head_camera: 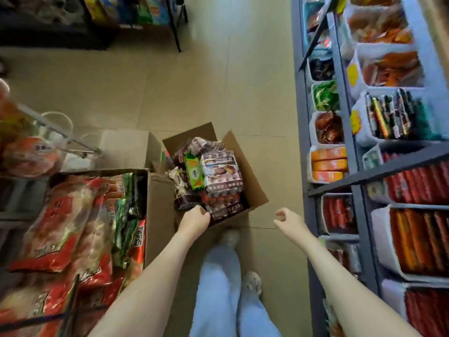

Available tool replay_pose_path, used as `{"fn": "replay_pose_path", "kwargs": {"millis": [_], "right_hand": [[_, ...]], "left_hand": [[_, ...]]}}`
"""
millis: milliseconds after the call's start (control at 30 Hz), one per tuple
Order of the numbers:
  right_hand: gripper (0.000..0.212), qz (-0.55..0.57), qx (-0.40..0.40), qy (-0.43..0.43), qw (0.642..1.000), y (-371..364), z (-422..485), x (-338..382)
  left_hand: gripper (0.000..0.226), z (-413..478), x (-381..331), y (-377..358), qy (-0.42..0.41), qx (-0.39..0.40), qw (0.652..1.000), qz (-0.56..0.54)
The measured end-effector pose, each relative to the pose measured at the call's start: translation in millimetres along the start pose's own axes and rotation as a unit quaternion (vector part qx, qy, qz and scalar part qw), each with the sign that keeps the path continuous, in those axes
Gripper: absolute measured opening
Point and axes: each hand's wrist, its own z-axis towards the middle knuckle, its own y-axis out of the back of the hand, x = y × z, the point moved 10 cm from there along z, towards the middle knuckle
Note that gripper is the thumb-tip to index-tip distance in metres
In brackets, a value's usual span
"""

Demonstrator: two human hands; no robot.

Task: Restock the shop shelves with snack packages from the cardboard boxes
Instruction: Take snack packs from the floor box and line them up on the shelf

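An open cardboard box (252,181) stands on the floor ahead of my feet, filled with snack packages (220,171) in clear wrap, among them a green pack (193,172). My left hand (194,221) reaches into the box's near edge, its fingers curled over the nearest packages; whether it grips one cannot be told. To the right of the box my right hand (289,221) hovers over the floor, fingers loosely bent and holding nothing. The grey shop shelves (345,103) on the right carry white bins of red, orange and green snacks.
At my left, a larger cardboard box (158,215) holds big red and green snack bags (73,227). Behind it stands another box (126,147) and a wire rack (60,135). A dark shelf unit (175,32) stands at the far end. Beige tile floor lies between.
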Motion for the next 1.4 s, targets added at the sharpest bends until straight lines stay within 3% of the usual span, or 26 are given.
{"fn": "replay_pose_path", "kwargs": {"millis": [267, 467, 600, 700, 800, 900, 967, 1067, 1133, 1267, 1400], "right_hand": [[0.040, 0.007, 0.031, 0.001, 0.999, -64, 173, 52], [0.070, 0.179, 0.026, -0.036, 0.983, -109, 291, 72], [0.091, 0.111, 0.002, -0.078, 0.991, -125, 337, 67], [0.085, 0.105, 0.029, -0.101, 0.989, -129, 348, 57], [0.095, 0.140, 0.077, -0.134, 0.978, -134, 349, 41], [0.093, 0.201, 0.095, -0.140, 0.965, -131, 338, 30], [0.089, 0.262, 0.120, -0.138, 0.948, -128, 320, 29], [0.084, 0.321, 0.154, -0.132, 0.925, -119, 279, 32], [0.082, 0.344, 0.128, -0.129, 0.921, -103, 248, 27], [0.067, 0.395, 0.071, -0.135, 0.906, -60, 171, 11], [0.073, 0.433, -0.037, -0.110, 0.894, -3, 63, -14]], "left_hand": [[0.030, 169, 19, -18, 0.086, -0.002, 0.995, -0.048], [0.073, 264, 32, -31, 0.154, -0.053, 0.978, -0.131], [0.094, 279, 37, -56, 0.219, -0.070, 0.954, -0.194], [0.098, 282, 32, -72, 0.233, -0.069, 0.951, -0.193], [0.100, 282, 30, -74, 0.221, -0.067, 0.958, -0.172], [0.104, 278, 30, -84, 0.192, 0.002, 0.971, -0.145], [0.108, 268, 30, -95, 0.166, 0.051, 0.971, -0.164], [0.112, 240, 36, -103, 0.161, 0.044, 0.953, -0.253], [0.106, 217, 23, -104, 0.154, 0.063, 0.932, -0.323], [0.074, 157, -34, -90, 0.074, 0.114, 0.938, -0.319], [0.082, 68, -94, -75, -0.047, 0.126, 0.959, -0.249]]}}
